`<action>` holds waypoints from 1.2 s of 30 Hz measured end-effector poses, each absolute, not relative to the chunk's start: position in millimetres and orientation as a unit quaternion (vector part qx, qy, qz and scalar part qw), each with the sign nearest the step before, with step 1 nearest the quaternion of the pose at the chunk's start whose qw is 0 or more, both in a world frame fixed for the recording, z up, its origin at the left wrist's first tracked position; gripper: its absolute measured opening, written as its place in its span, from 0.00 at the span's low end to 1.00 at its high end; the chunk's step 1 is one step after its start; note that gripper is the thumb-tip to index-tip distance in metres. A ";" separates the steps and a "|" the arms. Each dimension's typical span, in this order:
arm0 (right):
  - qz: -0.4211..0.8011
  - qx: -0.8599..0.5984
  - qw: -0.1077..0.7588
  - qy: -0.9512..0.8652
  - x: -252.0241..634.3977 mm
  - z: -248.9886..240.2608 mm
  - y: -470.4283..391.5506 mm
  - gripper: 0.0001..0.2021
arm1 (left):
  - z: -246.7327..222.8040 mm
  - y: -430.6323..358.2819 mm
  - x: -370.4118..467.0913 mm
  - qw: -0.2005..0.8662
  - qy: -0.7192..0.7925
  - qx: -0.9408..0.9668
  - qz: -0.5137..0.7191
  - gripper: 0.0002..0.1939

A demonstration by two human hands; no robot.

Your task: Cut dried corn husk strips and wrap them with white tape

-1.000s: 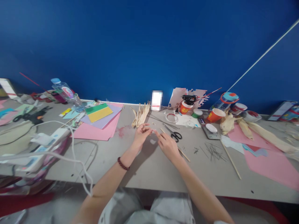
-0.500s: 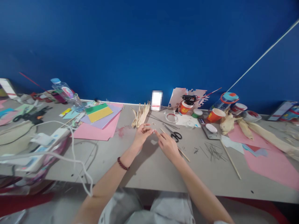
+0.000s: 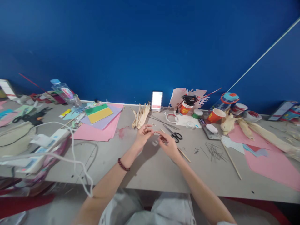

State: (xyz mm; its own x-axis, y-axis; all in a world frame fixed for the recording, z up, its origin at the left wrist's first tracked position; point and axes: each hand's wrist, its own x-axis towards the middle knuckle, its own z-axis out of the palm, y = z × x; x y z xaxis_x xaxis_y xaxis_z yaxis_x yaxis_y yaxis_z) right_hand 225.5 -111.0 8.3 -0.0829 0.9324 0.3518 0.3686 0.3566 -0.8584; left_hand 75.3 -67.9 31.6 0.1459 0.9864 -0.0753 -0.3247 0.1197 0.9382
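My left hand (image 3: 143, 137), with a dark beaded bracelet (image 3: 123, 164) on its wrist, is raised over the middle of the table, fingers curled and pinched on something I cannot make out. Facing it, my right hand (image 3: 167, 143) has its index fingertip close to the left fingertips and its other fingers bent; whether it holds anything is too small to tell. A bundle of dried husks (image 3: 140, 116) lies just behind my left hand. Black-handled scissors (image 3: 176, 137) and a thin wooden stick (image 3: 184, 154) rest beside my right hand.
Coloured paper (image 3: 92, 132), a bottle (image 3: 67, 92) and a white power strip (image 3: 44, 150) with cables are at the left. Orange cups (image 3: 216, 116), a white tape roll (image 3: 172, 118), dark wire pieces (image 3: 214, 152), another stick (image 3: 231, 161) and pink sheets (image 3: 272, 165) are on the right. A lit phone (image 3: 157, 101) stands by the blue wall.
The fingers of my right hand have curled in more, and its index finger has shifted slightly up and to the left. My left hand has barely moved.
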 end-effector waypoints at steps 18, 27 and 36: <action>0.177 -0.593 0.324 -0.716 237.4 -0.5 -103.1 0.11 | 32.0 -67.1 75.1 0.624 0.411 0.406 0.525 0.18; 0.348 -0.529 0.484 -0.604 225.9 9.5 -106.5 0.11 | 28.2 -73.4 79.9 0.599 0.411 0.449 0.520 0.17; 0.452 -0.537 0.554 -0.447 219.0 13.4 -108.3 0.14 | 30.4 -80.5 85.0 0.588 0.403 0.485 0.506 0.16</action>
